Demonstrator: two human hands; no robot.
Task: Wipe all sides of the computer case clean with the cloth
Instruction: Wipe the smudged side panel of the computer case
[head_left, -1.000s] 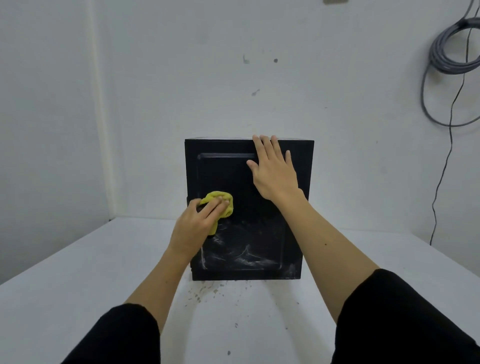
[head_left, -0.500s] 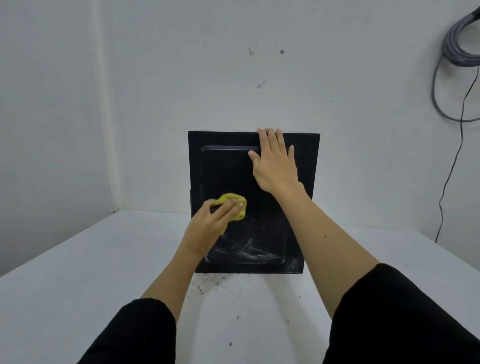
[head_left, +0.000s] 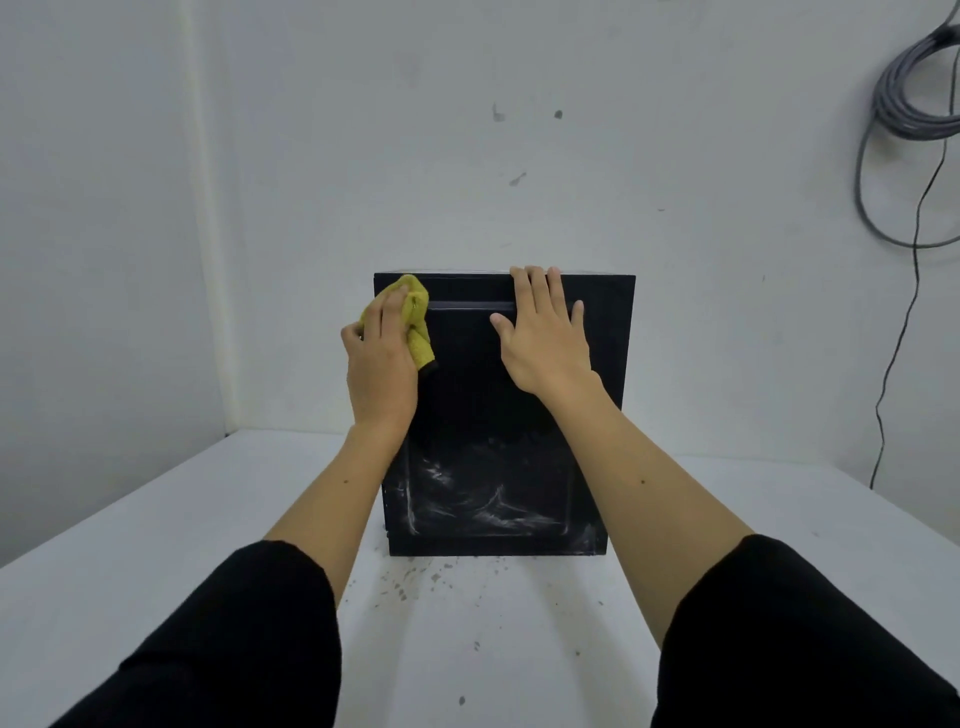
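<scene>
**Cloth at the case's upper left corner**

Cables hang on the wall: a grey coil (head_left: 906, 98) up at the right, with a thin black wire (head_left: 904, 312) trailing down from it towards the table's (head_left: 130, 561) far right edge. Dark specks (head_left: 410, 584) are scattered on the white tabletop just in front of the case. Both forearms cross in front of the case's near face and hide parts of its left and right sides; black sleeves (head_left: 234, 639) fill the lower corners of the view.

The left hand (head_left: 382, 358) reaches up to the upper left corner of the case, fingers curled around a bunched yellow cloth (head_left: 415, 317) and pressing it against the face; part of the cloth hangs down beside the hand. The right hand (head_left: 545, 338) lies flat and relaxed on the upper part of the same face, fingers straight and close together, their tips reaching the top edge, thumb spread to the left.

The computer case (head_left: 498, 415) is a black box standing upright on the table, near the far edge and close to the back wall. Its near face carries a recessed panel. The upper part looks evenly dark, while the lower part shows white smears and streaks (head_left: 483, 501), thickest along the bottom and lower left of the panel.
</scene>
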